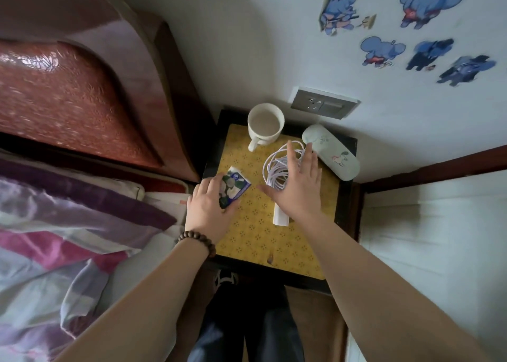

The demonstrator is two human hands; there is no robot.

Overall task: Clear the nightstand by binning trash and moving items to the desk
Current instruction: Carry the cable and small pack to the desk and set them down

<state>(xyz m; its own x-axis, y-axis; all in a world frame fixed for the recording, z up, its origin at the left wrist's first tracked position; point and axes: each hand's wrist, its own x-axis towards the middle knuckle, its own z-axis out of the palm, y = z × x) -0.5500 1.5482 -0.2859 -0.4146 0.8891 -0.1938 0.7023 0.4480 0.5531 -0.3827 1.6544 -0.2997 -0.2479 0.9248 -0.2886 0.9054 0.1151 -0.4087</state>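
The nightstand (255,241) has a yellow patterned top with a dark frame. My left hand (208,205) grips a small tissue pack (236,186) printed with white flowers, at the top's left edge. My right hand (296,186) hovers with fingers spread over a coiled white cable (277,167); a white charger block (279,219) shows partly under the wrist. A white mug (265,124) stands at the back. A pale green glasses case (330,151) lies at the back right, next to my right fingertips.
A bed with a red-brown headboard (82,92) and purple and pink bedding (68,224) is on the left. A wall socket (323,102) sits behind the nightstand. White panelling (428,238) closes in the right side. My legs and shoe (225,278) are below.
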